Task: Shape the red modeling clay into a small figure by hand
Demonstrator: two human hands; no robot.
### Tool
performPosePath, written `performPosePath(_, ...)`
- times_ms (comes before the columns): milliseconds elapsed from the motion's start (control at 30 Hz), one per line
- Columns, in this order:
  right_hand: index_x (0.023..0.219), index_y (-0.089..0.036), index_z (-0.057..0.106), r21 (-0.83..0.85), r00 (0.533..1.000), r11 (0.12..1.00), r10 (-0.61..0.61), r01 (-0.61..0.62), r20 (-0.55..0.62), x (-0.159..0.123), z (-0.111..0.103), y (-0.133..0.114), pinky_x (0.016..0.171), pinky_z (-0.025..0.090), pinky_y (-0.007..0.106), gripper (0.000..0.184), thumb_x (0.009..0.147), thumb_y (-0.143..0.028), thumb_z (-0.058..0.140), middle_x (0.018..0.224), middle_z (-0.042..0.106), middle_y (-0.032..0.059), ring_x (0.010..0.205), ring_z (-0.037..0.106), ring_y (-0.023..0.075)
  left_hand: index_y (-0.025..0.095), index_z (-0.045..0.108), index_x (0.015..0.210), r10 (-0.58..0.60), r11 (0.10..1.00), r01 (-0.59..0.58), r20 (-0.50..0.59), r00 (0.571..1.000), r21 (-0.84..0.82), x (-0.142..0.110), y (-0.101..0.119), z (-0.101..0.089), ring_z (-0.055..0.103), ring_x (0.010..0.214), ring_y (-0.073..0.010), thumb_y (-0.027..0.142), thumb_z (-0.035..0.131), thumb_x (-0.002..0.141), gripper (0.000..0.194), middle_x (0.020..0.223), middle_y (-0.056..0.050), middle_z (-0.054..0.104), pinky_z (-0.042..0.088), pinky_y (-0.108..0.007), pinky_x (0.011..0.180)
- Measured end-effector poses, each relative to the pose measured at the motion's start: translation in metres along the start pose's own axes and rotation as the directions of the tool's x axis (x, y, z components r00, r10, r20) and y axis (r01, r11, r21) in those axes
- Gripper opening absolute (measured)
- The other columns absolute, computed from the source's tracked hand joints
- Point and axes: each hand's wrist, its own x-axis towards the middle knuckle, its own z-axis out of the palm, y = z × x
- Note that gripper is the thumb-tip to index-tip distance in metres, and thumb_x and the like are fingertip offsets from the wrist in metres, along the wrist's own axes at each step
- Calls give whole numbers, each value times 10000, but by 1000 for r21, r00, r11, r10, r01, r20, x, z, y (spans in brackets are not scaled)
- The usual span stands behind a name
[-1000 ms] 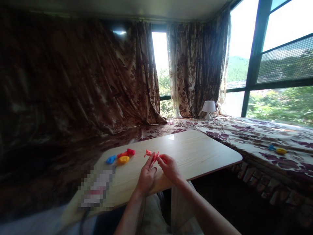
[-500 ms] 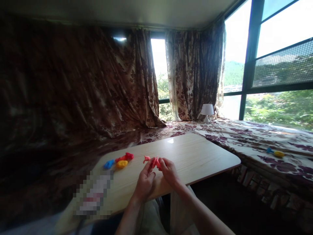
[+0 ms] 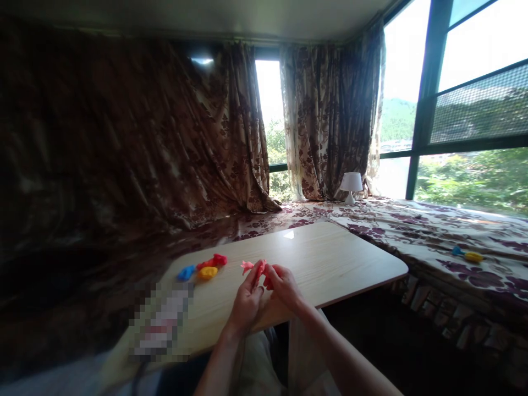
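Observation:
Above the near part of the pale wooden table, both hands pinch a soft pinkish-red crumpled piece; its exact kind cannot be made out. My left hand grips it between thumb and fingers, and one end sticks out to the left. My right hand closes on its other side, fingers curled, partly hiding it. To the left on the tabletop lie a blue lump, a yellow lump and a red lump, close together.
A blurred, pixelated flat object covers the table's left front. Beyond the table, a flowered cover carries a white lamp and, at the right, a yellow and blue piece. Patterned curtains hang behind.
My right hand's fingers have curled and shifted slightly on the pinkish-red piece. My left hand keeps its pinch, and the camera view has moved a little.

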Motion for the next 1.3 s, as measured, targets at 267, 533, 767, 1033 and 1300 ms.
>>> performPosePath(267,643,-155,582,-6,998,998,-56,56,-12,-3,-2,-5,506,406,203,307,831,-373,476,532,555,-9,494,514,101,237,474,1277,32,996,-36,50,998,83,0,-1,-1,327,1308,-188,98,476,731,563,1382,-19,434,190,-354,1122)
performPosePath(533,710,-152,607,-2,997,997,-76,76,29,-4,-1,-7,532,420,212,310,835,-404,476,582,579,0,536,538,115,258,466,1282,42,996,-43,19,999,75,-1,1,-1,301,1322,-197,120,509,734,567,1404,-14,401,198,-361,1118)
performPosePath(767,720,-152,614,-7,995,995,-96,96,8,-4,-1,-7,544,419,214,286,830,-377,476,577,571,-6,542,532,114,252,484,1267,54,995,-55,18,998,82,-1,2,0,326,1309,-201,124,512,730,553,1393,-25,419,199,-357,1116)
performPosePath(1033,684,-158,576,40,999,998,-49,49,-1,-3,-1,-8,529,425,220,296,826,-400,483,564,560,-7,533,530,120,244,477,1270,32,996,-34,24,999,82,-2,3,0,352,1295,-189,122,507,735,550,1389,-26,423,219,-342,1109)
performPosePath(1300,753,-185,591,-82,988,989,-127,120,-84,-3,-1,-5,595,427,227,287,869,-395,434,666,618,2,611,565,129,225,500,1248,33,996,-28,-64,997,83,-1,9,5,352,1295,-214,133,528,711,546,1365,-41,454,241,-354,1103)
